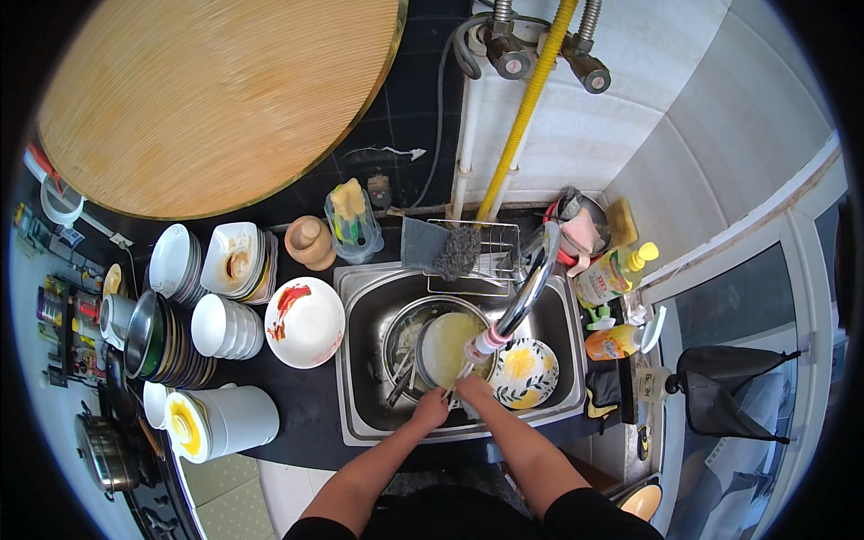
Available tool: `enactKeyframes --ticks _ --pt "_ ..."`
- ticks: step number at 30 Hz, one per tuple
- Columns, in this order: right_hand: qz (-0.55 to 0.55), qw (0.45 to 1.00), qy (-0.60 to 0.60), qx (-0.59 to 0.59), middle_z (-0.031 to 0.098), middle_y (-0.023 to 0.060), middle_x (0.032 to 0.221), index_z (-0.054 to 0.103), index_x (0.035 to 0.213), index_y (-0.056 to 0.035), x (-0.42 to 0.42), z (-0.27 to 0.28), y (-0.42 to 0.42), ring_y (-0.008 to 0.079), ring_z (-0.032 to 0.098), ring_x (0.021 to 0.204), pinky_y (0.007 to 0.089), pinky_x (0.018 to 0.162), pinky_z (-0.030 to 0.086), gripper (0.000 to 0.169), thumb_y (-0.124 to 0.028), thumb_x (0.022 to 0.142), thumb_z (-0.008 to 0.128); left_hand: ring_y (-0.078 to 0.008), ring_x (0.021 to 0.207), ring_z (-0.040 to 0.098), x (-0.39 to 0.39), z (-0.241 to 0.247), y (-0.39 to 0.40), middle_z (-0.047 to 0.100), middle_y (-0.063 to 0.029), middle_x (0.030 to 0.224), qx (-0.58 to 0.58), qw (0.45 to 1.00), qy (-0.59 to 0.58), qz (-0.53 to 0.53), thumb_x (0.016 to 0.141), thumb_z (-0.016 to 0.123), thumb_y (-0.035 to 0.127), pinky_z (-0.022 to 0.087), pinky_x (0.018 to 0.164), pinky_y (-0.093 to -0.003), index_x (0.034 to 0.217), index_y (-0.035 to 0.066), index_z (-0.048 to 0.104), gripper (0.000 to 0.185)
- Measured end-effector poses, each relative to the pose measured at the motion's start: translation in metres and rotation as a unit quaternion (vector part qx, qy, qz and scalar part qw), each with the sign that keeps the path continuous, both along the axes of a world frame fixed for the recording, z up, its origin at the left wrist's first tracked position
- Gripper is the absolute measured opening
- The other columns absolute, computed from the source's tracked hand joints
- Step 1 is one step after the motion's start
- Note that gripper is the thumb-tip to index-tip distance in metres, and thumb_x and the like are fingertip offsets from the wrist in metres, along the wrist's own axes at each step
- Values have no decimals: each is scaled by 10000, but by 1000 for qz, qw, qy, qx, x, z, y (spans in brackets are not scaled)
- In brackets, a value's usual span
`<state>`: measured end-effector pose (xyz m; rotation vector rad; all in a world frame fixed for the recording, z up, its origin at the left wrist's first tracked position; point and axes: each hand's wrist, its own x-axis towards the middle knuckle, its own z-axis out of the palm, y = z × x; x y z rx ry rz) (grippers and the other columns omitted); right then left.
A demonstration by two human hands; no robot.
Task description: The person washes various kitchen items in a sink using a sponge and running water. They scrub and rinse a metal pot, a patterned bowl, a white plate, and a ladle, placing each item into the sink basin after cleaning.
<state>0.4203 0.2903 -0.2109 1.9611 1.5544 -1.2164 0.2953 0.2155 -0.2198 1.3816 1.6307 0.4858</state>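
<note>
My left hand [430, 409] and my right hand [476, 391] are close together over the near side of the steel sink [358, 405]. Both are closed around a slim, pale utensil [466, 370], whose exact kind is hard to tell. Just beyond them, a bowl of cloudy yellowish water [445, 341] sits inside a large metal basin [399, 316]. Utensils with dark handles [398, 390] lean in the basin, left of my hands. The chrome faucet [536, 287] ends in a pink-and-white nozzle above the bowl. A flower-patterned plate [530, 391] rests to the right.
Left of the sink stand a red-stained bowl [317, 337], stacked white bowls [216, 327], stacked plates [172, 263] and a white canister [246, 422]. A wire rack [499, 263] with scrubbers spans the sink's back. Detergent [604, 277] and an orange spray bottle [611, 343] stand at right.
</note>
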Motion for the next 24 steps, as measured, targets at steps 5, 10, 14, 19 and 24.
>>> enactKeyframes --ticks 5,10,14,19,24 --pt "-10 1000 7 -8 585 182 1007 623 937 -38 20 27 9 326 562 951 391 819 436 388 -333 719 496 -382 846 555 7 -10 10 579 -237 873 -60 996 67 -5 761 499 146 436 762 -452 964 -2 538 254" --pt "13 1000 20 -2 589 199 983 627 932 -37 40 14 3 318 570 935 391 810 441 464 -423 702 516 -383 889 558 33 -49 22 572 -262 920 -150 984 4 92 777 505 291 446 764 -420 1007 -13 542 383" --pt "32 997 74 -8 595 218 946 618 956 -40 33 11 0 330 572 922 384 793 446 510 -462 677 548 -335 849 586 38 -38 44 601 -233 870 -221 956 -140 131 766 504 479 445 744 -381 907 -36 597 543" --pt "17 977 205 49 602 225 879 621 882 -14 28 19 -15 334 590 844 376 745 455 406 -370 693 579 -147 710 555 42 -58 46 585 -107 738 -217 954 -174 113 828 524 385 433 635 -271 864 -22 583 413" --pt "-69 963 249 71 615 189 811 622 847 5 48 27 -13 283 596 776 338 708 448 336 -306 732 571 -333 765 576 26 -33 49 587 -203 781 -173 975 -34 138 820 520 247 443 691 -419 939 -26 507 297"
